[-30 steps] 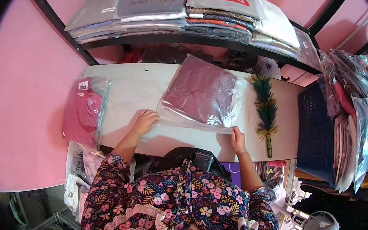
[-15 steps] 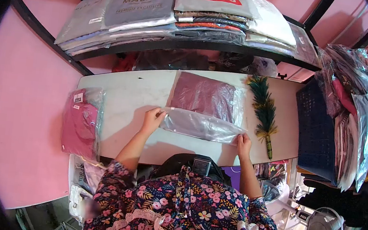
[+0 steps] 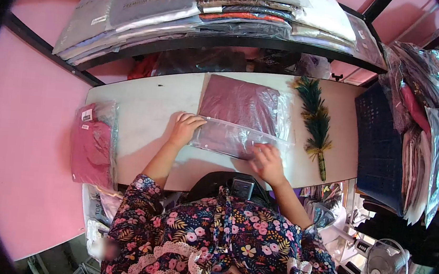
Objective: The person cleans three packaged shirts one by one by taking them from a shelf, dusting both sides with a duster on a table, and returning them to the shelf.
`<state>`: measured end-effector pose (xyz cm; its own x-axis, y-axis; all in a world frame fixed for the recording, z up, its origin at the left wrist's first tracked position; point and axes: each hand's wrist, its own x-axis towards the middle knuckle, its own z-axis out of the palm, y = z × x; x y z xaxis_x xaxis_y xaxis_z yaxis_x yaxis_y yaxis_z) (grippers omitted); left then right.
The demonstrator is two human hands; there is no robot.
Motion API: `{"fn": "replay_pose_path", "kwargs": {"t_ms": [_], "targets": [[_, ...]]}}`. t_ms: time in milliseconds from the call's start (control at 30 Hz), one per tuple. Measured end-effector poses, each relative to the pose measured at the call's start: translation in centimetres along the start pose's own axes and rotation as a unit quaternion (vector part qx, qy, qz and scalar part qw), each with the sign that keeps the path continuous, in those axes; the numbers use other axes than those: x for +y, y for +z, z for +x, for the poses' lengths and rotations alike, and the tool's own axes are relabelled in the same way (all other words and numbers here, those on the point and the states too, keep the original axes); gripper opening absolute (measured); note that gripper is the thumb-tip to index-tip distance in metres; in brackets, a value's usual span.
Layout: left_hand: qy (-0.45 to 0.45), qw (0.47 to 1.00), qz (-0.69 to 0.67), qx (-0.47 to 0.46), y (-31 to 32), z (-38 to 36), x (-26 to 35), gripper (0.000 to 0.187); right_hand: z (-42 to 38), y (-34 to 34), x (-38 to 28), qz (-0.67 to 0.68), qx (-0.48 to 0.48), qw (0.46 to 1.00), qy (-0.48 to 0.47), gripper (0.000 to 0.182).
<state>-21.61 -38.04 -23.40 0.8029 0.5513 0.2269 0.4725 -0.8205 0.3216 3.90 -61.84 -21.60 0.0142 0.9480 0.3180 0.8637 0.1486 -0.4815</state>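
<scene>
A folded maroon garment (image 3: 239, 103) lies in a clear plastic bag (image 3: 222, 139) on the white table in front of me. The bag's near flap now lies almost flat across the garment's lower part. At the left corner of that flap, my left hand (image 3: 185, 127) has its fingers closed on the plastic edge. My right hand (image 3: 268, 164) is over the right part of the flap, with fingers apart and slightly bent, holding nothing. Whether its fingertips touch the plastic is hard to see.
A bagged pink garment (image 3: 92, 143) lies at the table's left end. To the right is a green feather duster (image 3: 313, 119), then a dark blue basket (image 3: 379, 147) full of bagged clothes. Packed garments (image 3: 241, 17) fill the shelf above. A fan (image 3: 386, 269) stands lower right.
My right hand has let go of the flap's right corner and moved left over it. The lifted flap has come down onto the bag. My left hand stays at the left corner.
</scene>
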Motion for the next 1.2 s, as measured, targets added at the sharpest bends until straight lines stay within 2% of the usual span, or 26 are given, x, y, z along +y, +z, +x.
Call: {"fn": "replay_pose_path", "kwargs": {"t_ms": [67,133,267,400,567,633,667,733,767,800,833,867,900,933,967,1000,1033,1067,1133,1167,1200], "targets": [[0.037,0.998,0.027,-0.035,-0.7,-0.3,-0.8,0.036,0.5,0.7,-0.3,-0.023,-0.027,0.999,0.017,0.062],[0.07,0.989,0.089,-0.093,-1.6,-0.8,-0.7,0.051,0.3,1.3,0.0,-0.043,-0.056,0.997,0.032,0.064],[0.055,0.986,0.073,-0.136,-3.1,-1.0,0.8,0.064,-0.4,3.6,2.1,-0.111,-0.071,0.991,0.036,0.059],[0.017,0.99,0.009,-0.139,-3.9,-0.8,2.1,0.071,0.7,2.9,2.7,-0.042,-0.102,0.991,0.069,0.057],[-0.018,0.997,0.002,-0.073,-1.1,-0.8,1.3,0.068,0.8,0.8,2.7,0.021,-0.084,0.995,0.058,0.056],[-0.028,0.998,0.001,-0.053,-0.7,-0.3,1.1,0.065,-0.4,0.1,4.2,-0.107,-0.057,0.992,0.035,0.049],[-0.046,0.998,-0.009,-0.048,-0.5,-0.6,1.3,0.063,-1.0,-0.3,4.7,-0.113,-0.048,0.992,0.029,0.049],[-0.048,0.998,-0.011,-0.027,0.0,-0.7,1.6,0.062,-1.5,-1.5,5.4,-0.091,-0.053,0.992,0.075,0.047],[-0.045,0.997,-0.069,0.003,0.2,-0.5,1.4,0.061,-1.5,-2.0,6.0,-0.094,-0.051,0.992,0.072,0.047],[-0.038,0.991,-0.125,0.038,0.3,0.4,1.1,0.06,-0.6,-3.3,6.4,-0.056,-0.044,0.988,0.134,0.042],[-0.032,0.991,-0.123,0.045,-0.4,1.6,1.2,0.06,0.5,-5.0,6.1,-0.016,-0.037,0.98,0.196,0.037],[-0.026,0.987,-0.11,0.113,-1.0,2.5,1.4,0.056,1.6,-6.8,6.0,0.013,-0.003,0.971,0.238,0.036],[-0.022,0.979,-0.097,0.175,-1.8,3.0,1.8,0.051,2.7,-8.6,6.0,0.04,0.009,0.968,0.249,0.034],[-0.045,0.958,-0.195,0.205,-2.7,4.0,2.3,0.044,3.8,-10.1,6.1,0.071,0.018,0.962,0.264,0.032],[-0.072,0.926,-0.291,0.228,-3.9,5.1,3.1,0.037,4.5,-11.4,6.3,0.125,0.069,0.964,0.224,0.033],[-0.084,0.91,-0.306,0.268,-5.7,6.3,4.5,0.024,5.6,-12.6,6.6,0.178,0.122,0.96,0.18,0.033],[-0.034,0.912,-0.28,0.297,-7.4,7.2,5.3,0.015,6.8,-14.2,6.1,0.217,0.133,0.952,0.173,0.035],[-0.036,0.913,-0.28,0.296,-8.8,7.6,5.7,0.015,8.1,-16.0,5.6,0.254,0.145,0.942,0.162,0.037],[-0.157,0.902,-0.305,0.26,-10.4,7.7,6.3,0.018,10.1,-18.6,4.3,0.331,0.135,0.908,0.217,0.042],[-0.125,0.894,-0.29,0.317,-10.6,8.2,6.5,0.03,11.1,-18.9,4.6,0.332,0.133,0.908,0.218,0.042],[-0.13,0.895,-0.289,0.313,-10.5,8.3,6.6,0.03,11.8,-18.9,4.9,0.315,0.137,0.913,0.221,0.042]]}}
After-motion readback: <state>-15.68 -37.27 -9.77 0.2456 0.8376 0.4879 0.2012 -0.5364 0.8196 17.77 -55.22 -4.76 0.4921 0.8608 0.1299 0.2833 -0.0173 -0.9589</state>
